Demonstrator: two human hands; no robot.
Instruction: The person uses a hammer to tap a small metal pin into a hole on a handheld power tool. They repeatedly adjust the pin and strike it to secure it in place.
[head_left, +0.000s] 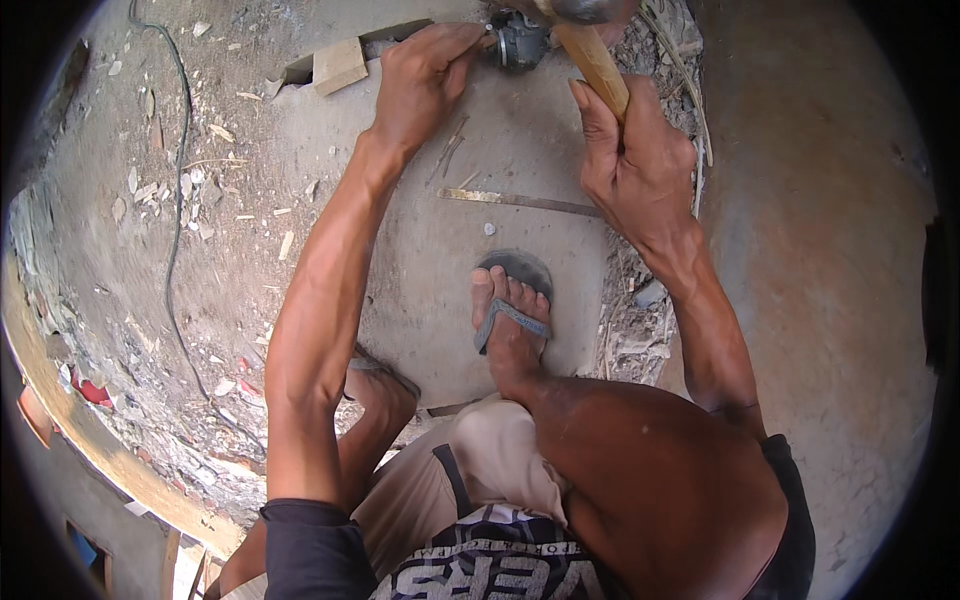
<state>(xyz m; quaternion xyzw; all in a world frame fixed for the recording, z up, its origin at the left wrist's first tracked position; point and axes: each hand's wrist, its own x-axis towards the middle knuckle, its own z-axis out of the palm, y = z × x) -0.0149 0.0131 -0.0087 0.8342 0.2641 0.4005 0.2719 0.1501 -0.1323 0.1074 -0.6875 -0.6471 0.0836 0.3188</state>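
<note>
My right hand [640,150] is wrapped round the wooden handle of a hammer [594,68], its thumb lying along the wood. The hammer's rounded metal head is at the top edge, partly cut off there. Just left of it is a dark, roundish metal-looking part [520,42] with a lighter band; its kind is not clear. My left hand [428,75] is closed, with fingertips pinched at the left side of this dark part. Whatever sits between those fingers is mostly hidden.
A wooden block [340,66] lies beside a slot at the upper left. A thin flat strip [520,201] crosses the floor before my sandalled foot [515,325]. A dark cable [180,180] runs down the left among chips and debris. Rubble lines a broken edge [640,330] on the right.
</note>
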